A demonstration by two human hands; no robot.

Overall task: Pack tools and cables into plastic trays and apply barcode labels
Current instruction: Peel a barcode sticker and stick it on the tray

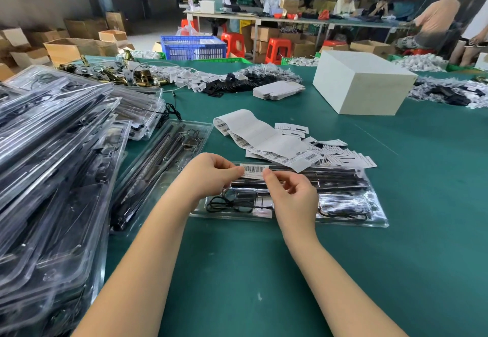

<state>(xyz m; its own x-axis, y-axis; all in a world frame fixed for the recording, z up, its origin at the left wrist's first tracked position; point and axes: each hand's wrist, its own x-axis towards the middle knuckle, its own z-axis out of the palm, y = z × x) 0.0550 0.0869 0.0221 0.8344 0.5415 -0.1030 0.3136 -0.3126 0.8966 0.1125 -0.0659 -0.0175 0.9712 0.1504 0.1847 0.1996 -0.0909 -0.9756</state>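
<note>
While print unreadable, barcode label (254, 171) pinched between both hands, left (211, 173) and right (290, 194).

Clear plastic tray of black tools and cables (343, 204) lies on green desk (237, 270), front centre. Behind it, touching, white barcode label strip (253, 136). Left: second clear tray (158, 167), then tall stack of filled clear trays (52, 165). White cardboard box (361, 83) behind right.
</note>
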